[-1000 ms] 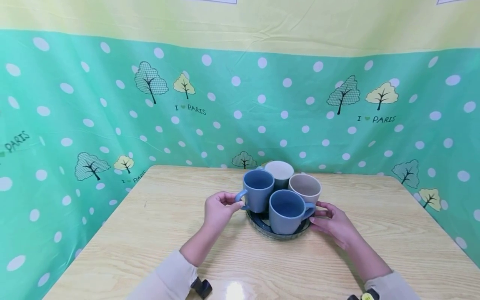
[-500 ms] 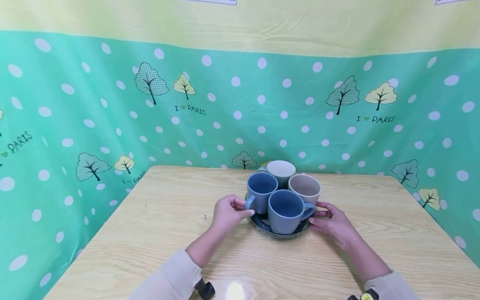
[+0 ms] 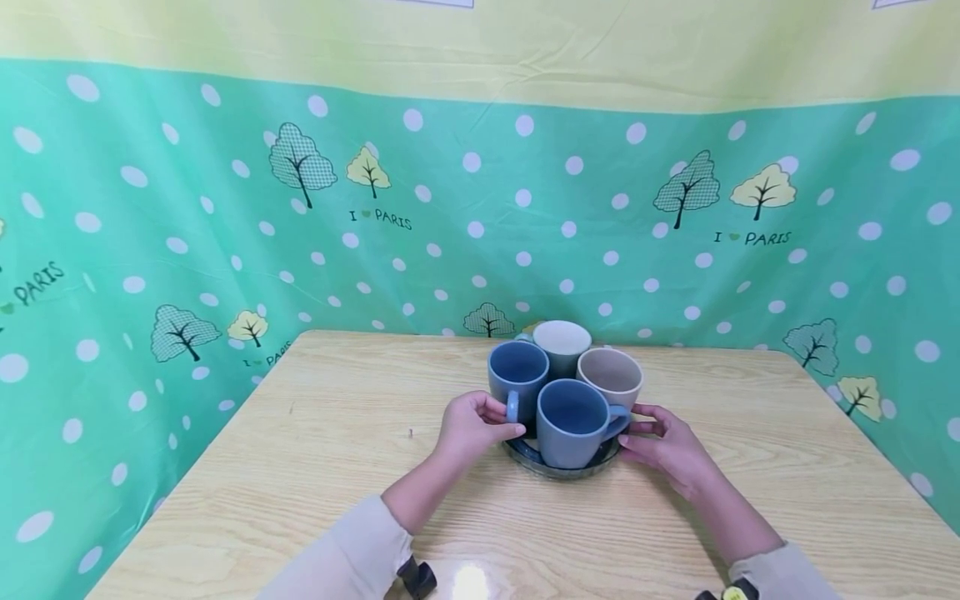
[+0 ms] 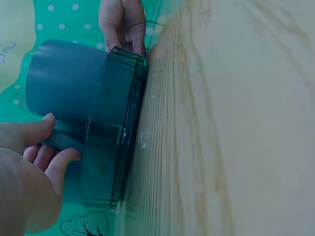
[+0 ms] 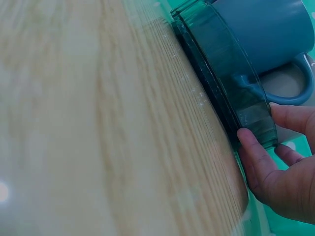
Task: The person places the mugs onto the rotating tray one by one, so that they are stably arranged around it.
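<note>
Several mugs stand close together in a round see-through tray (image 3: 558, 472) on the table. With thumb and fingers my left hand (image 3: 471, 427) pinches the handle of the left blue mug (image 3: 517, 371), which now points toward me; the left wrist view shows this handle (image 4: 64, 141) between thumb and fingertips. My right hand (image 3: 666, 447) grips the tray's right side, its fingers (image 5: 256, 152) at the clear wall, just below the handle of the front blue mug (image 3: 564, 442). Behind are a pinkish-grey mug (image 3: 611, 375) and a green mug with a white inside (image 3: 562, 340).
The wooden table (image 3: 360, 375) stretches out around the tray on both sides and in front. A green dotted curtain (image 3: 420, 275) hangs behind its back edge, close behind the mugs.
My left hand has moved right and slightly nearer, turning the left mug so its handle swings from the left side round to the front. The right hand and tray stay put.
</note>
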Tool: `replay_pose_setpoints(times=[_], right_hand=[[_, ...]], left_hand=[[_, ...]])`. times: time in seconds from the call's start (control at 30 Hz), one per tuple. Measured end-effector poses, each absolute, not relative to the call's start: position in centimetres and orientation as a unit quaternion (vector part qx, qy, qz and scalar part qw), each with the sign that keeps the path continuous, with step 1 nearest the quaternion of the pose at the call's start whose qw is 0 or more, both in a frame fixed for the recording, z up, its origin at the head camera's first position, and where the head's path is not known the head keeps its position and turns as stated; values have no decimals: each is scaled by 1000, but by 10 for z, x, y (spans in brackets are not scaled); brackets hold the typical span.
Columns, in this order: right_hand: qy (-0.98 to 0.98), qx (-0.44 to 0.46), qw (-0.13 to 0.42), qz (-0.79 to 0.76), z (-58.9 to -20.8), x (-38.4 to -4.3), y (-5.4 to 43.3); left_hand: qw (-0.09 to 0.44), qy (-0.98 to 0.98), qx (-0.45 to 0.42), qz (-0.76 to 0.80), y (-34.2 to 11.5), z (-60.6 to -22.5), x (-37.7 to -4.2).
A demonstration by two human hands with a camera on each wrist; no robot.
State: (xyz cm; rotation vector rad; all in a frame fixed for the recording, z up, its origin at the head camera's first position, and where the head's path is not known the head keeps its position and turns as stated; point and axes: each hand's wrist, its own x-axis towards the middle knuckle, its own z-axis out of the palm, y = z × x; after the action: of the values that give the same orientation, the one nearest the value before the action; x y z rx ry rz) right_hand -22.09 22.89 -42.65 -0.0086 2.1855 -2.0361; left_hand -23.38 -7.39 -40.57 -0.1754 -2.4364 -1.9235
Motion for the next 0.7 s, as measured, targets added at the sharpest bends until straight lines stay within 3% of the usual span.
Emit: replay_pose_setpoints(times=[0.7], right_hand=[[728,-5,80,-681,-425,-220,229]], left_hand=[[7,-752,-75,-655,-61,-405,-230]])
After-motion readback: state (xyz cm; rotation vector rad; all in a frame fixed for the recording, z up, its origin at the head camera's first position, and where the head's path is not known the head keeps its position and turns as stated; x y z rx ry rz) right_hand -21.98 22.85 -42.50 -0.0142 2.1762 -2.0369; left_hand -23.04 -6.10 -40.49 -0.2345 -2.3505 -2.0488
